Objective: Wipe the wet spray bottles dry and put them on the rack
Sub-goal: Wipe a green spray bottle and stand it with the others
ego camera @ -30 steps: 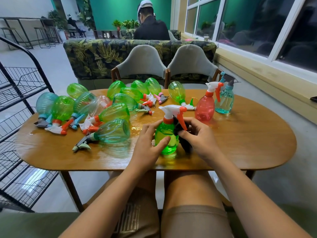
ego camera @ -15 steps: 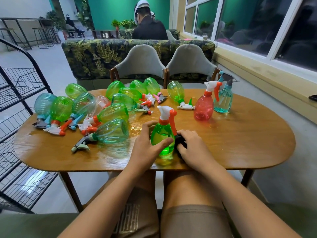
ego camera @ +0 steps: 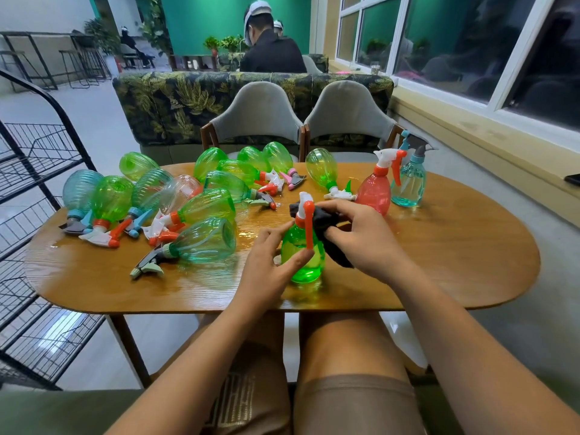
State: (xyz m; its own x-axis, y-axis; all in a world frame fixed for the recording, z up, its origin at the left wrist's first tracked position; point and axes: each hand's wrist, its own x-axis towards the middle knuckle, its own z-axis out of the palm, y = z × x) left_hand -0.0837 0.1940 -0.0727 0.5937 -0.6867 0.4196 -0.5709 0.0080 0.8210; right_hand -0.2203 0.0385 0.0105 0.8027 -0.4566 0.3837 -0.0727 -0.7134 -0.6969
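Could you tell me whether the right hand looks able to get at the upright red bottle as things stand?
Probably yes: the red bottle stands just beyond the right hand with nothing between them, though that hand is holding a cloth and would need to free its fingers.

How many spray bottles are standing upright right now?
3. The green bottle stands near the front edge, gripped by the left hand, right hand holding a cloth to it. The red bottle and blue bottle stand together at far right. Others lie on their sides; none looks hidden.
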